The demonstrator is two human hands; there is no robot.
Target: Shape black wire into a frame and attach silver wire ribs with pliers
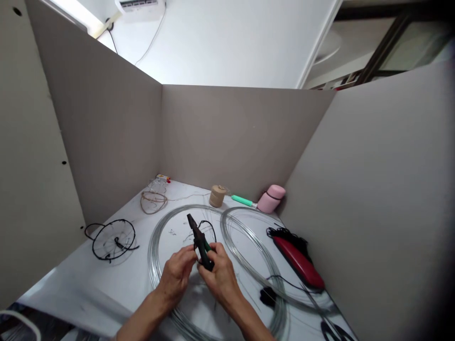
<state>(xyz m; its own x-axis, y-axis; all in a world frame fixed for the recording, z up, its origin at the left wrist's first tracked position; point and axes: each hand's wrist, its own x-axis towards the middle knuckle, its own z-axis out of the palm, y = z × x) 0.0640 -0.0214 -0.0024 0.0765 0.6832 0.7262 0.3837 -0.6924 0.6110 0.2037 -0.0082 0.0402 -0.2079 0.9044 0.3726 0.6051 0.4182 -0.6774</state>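
My right hand (222, 272) is wrapped round the pliers (199, 239), which have dark jaws and black-and-green handles. The pliers tilt up and to the left, and whether the jaws are parted is too small to tell. Close on the left, my left hand (177, 270) is closed, its fingertips pinching by the pliers' handles, where a dark bit of wire shows. A thin black wire (212, 228) arcs behind the pliers toward my right hand; part of it is hidden by the fingers. Both hands are above a large coil of silvery wire (155, 251) on the white tabletop (74, 279).
A second wire coil (258, 241) overlaps at right. A black wire wheel shape (113, 240) lies left. Along the back are a twine spool (217, 195), a green-handled tool (242, 201) and a pink flask (270, 199). A red case (300, 263) and scissors (336, 331) lie right. Grey panels (231, 137) enclose the table.
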